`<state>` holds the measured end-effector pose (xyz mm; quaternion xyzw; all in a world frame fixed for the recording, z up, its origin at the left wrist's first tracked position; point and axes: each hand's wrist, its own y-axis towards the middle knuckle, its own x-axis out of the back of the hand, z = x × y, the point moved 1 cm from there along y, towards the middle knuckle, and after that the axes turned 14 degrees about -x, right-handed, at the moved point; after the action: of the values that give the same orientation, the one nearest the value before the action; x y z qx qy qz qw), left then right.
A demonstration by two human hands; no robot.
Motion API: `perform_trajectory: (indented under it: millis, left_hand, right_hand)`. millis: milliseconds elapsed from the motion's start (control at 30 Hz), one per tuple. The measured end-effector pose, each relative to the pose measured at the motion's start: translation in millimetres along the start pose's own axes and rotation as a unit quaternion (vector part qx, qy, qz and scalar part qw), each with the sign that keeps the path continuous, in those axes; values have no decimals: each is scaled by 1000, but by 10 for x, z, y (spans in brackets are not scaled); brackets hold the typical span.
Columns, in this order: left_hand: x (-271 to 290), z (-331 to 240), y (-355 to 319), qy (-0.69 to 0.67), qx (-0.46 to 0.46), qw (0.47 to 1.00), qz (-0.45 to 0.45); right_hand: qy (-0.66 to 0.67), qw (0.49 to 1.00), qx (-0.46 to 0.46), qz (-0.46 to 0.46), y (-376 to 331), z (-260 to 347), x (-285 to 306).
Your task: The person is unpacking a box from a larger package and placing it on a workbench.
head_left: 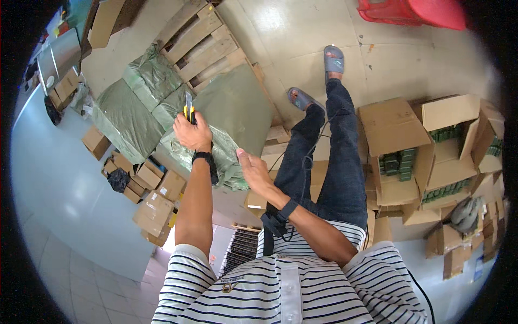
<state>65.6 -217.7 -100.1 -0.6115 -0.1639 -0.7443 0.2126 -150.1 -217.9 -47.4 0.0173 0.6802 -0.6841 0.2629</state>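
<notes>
My left hand (193, 134) is closed round a yellow and black utility knife (189, 112), its blade pointing up and away from me. Beneath it lies a large bundle wrapped in green plastic (232, 105), with crumpled wrapping (224, 156) along its near side. To the right, my right hand (254, 171) has its fingers drawn together at the edge of that wrapping and seems to pinch it. The exact grip is partly hidden. Several more green-wrapped bundles (129, 116) adjoin this one on the left.
A wooden pallet (199, 46) lies at the far side under the bundles. Open cardboard boxes (391, 127) holding small green packs stand right of my legs. Cardboard boxes (156, 210) are piled at left. A red plastic chair (410, 12) is far right. A cable (310, 143) hangs across my legs.
</notes>
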Motion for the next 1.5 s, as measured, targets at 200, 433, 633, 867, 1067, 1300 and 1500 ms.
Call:
perform_trajectory:
  millis: [200,433,633,867,1067,1300,1500]
  left_hand:
    - [-20,7,9,-19,-17,1000,-6]
    - [-43,72,-2,-14,-18,1000,-18]
    - [-37,10,-13,0,-9,1000,-23]
    - [-70,-6,-19,-20,-22,999,-42]
    - [26,-105,53,-42,-11,998,-40]
    - [330,681,-97,-347,52,936,14]
    - [1304,883,-925,-596,275,746,-112]
  right_hand:
    - [-4,999,0,-50,10,-320,-3]
    - [24,998,-34,-56,-95,-916,-145]
    - [189,974,-120,-38,-432,-1543,-231]
    - [226,959,-167,-28,-1126,-1214,-278]
    - [13,995,-63,-73,-743,-1612,106]
    - [33,962,-272,16,-807,-1219,106]
    - [-184,946,-265,34,-1396,-1017,1065]
